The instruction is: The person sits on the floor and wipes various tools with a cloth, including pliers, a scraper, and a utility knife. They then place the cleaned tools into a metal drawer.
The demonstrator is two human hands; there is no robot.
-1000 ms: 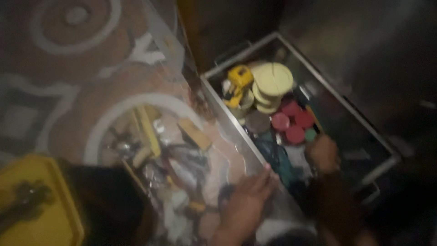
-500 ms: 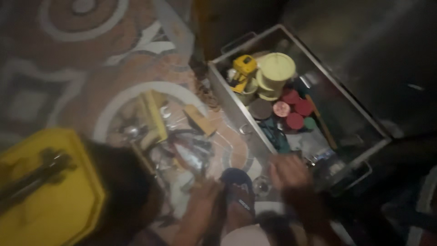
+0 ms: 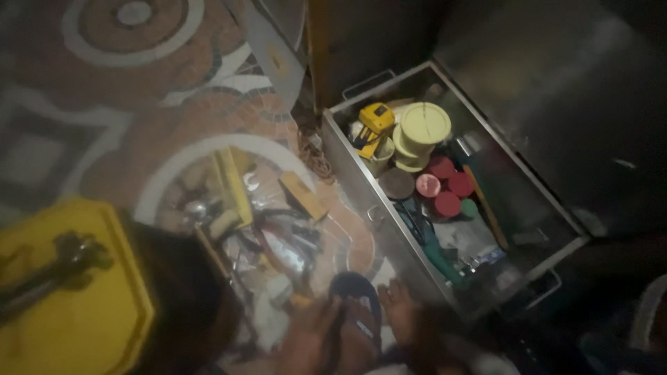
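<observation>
Crouching over a patterned floor in dim light, the person has both hands low in the view, either side of a dark blue sandal [image 3: 358, 305] on a foot. The left hand [image 3: 309, 340] lies against the sandal's left edge and the right hand [image 3: 403, 312] sits just beside its right edge; both are blurred, so whether the fingers are closed on anything cannot be told. A scatter of hand tools [image 3: 271, 229] lies just beyond the sandal. To the right stands an open metal box [image 3: 347, 167] holding a yellow tool [image 3: 374, 125], pale yellow tubs [image 3: 422, 128] and red lids [image 3: 445, 186]. A yellow case [image 3: 76, 305] lies at the lower left.
</observation>
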